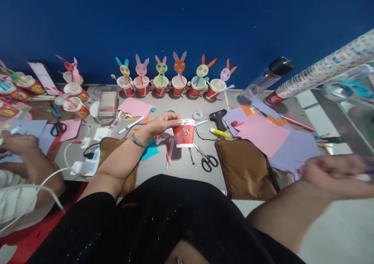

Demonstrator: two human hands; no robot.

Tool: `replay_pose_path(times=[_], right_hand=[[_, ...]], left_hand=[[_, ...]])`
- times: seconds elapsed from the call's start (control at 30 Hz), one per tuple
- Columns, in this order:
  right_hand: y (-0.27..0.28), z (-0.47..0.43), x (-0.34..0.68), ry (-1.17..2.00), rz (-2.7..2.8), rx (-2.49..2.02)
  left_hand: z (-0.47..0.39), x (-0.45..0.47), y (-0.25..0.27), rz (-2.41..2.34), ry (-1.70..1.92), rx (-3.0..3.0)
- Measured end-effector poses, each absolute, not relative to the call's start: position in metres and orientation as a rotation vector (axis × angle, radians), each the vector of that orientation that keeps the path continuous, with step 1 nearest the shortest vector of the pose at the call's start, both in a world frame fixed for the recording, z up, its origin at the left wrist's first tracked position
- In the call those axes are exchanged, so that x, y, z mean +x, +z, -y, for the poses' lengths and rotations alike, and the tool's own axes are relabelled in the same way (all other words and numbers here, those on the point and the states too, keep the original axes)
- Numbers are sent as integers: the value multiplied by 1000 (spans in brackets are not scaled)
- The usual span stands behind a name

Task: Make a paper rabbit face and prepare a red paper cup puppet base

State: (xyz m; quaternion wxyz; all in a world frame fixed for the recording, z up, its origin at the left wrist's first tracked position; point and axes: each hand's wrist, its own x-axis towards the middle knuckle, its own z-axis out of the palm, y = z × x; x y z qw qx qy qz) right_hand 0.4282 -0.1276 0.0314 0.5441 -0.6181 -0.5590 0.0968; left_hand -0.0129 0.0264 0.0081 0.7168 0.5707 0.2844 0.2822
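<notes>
My left hand (167, 123) grips the rim of a red paper cup (184, 135) with a pale dragon print, held above the middle of the table. Far to the right, my right hand (336, 174) is closed and smeared by motion; something dark and whitish shows at its fingertips, too blurred to name. Below the cup lie scissors (209, 163) with black handles, a pen (191, 156) and some straws (170, 151). Beyond it are a roll of white tape (198, 115), a black glue gun (217, 119) and a yellow marker (219, 133).
Several red cups with paper rabbit heads (179, 66) line the blue wall (187, 22). Pink and purple paper sheets (263, 135) lie right, near a long cup stack (321, 69) and a clear bottle (263, 80). A power strip (92, 155) and a co-worker's hand (19, 143) are left.
</notes>
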Motion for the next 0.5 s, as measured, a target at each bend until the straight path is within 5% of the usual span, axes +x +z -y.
replay_pose_path(times=[0.23, 0.5], right_hand=[[-39, 175, 370, 366, 765, -1756], [-42, 142, 399, 110, 1660, -2230]], left_hand=[[-27, 2, 16, -796, 906, 1189], [-22, 1, 44, -1013, 968, 1391]])
